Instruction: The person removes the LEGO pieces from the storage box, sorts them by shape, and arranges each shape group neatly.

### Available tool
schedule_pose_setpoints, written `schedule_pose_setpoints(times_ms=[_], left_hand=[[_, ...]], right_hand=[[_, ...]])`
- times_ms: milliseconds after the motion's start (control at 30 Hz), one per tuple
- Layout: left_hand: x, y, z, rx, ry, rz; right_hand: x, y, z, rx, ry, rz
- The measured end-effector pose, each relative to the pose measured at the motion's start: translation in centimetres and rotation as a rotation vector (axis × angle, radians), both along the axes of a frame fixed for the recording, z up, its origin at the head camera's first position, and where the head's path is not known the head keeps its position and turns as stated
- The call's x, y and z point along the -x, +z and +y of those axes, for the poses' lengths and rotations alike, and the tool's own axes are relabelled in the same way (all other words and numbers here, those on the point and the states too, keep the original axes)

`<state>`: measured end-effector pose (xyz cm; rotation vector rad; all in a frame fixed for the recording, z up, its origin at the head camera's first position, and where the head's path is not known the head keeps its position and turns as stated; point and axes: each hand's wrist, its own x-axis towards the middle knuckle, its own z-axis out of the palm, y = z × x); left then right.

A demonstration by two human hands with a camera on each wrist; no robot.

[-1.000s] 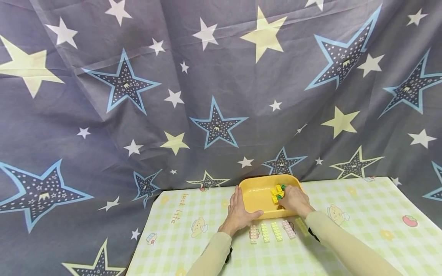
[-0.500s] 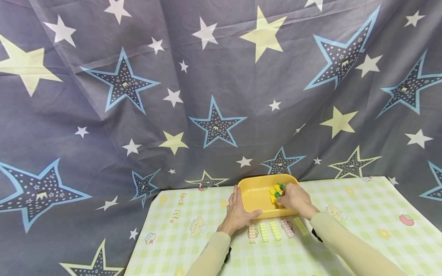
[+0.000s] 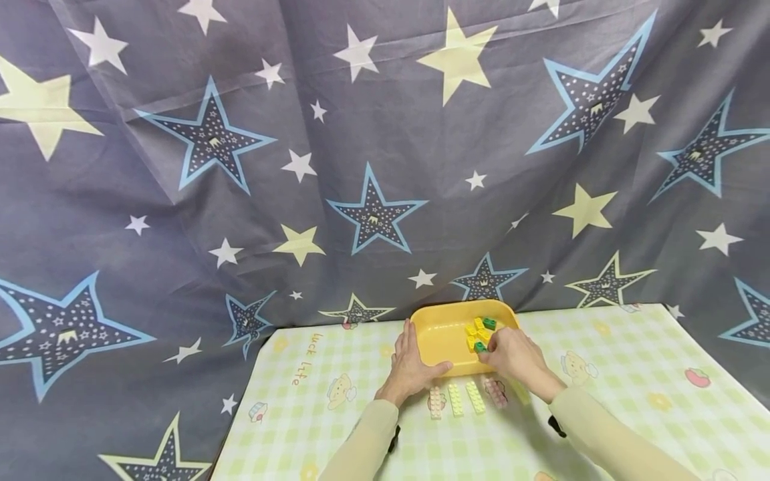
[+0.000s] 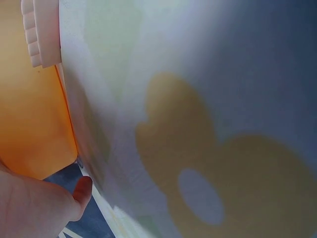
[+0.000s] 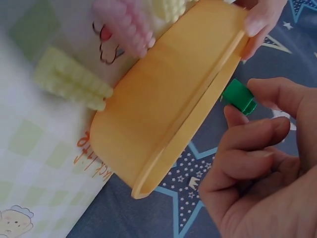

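Observation:
A yellow tray [image 3: 439, 347] stands near the back edge of the table. My left hand [image 3: 411, 361] holds its near left corner, fingers along the left side and thumb at the front rim. Over the tray's front part, my right hand [image 3: 517, 357] pinches a small green brick [image 5: 238, 95] between thumb and fingertip; the other fingers are curled. Several small yellow bricks [image 3: 471, 341] and another green brick [image 3: 490, 323] lie in the right half of the tray. The left wrist view catches the tray's outer wall [image 4: 39, 124] and part of the left hand [image 4: 37, 206].
In front of the tray lies a row of long studded bricks: a pink one [image 3: 436, 403], two pale yellow-green ones [image 3: 455, 401], another pink one [image 3: 496, 392] and a yellow-green one [image 3: 521, 393] partly under the right hand. Behind the table hangs a grey star-patterned curtain [image 3: 337, 280].
My right hand has drawn back from deeper in the tray toward its front rim, with the green brick now showing at its fingertips. The left hand stays at the tray's corner.

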<state>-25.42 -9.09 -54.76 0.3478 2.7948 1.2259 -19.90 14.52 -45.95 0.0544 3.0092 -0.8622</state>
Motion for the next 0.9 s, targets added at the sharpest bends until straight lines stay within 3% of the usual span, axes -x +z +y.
schedule_pose_setpoints(times_ms=[300,667,900], left_hand=[[0.2,0.0,-0.3,0.011,0.017,0.008],[0.1,-0.2,-0.1,0.011,0.013,0.003],[0.3,0.1,0.1,0.02,-0.002,0.01]], right_hand=[[-3.1,-0.1,-1.5,0.043,0.007,-0.032],[-6.0,-1.4,-3.4,0.053,0.033,-0.006],[-7.7,-2.6,-5.2,0.076,0.07,-0.048]])
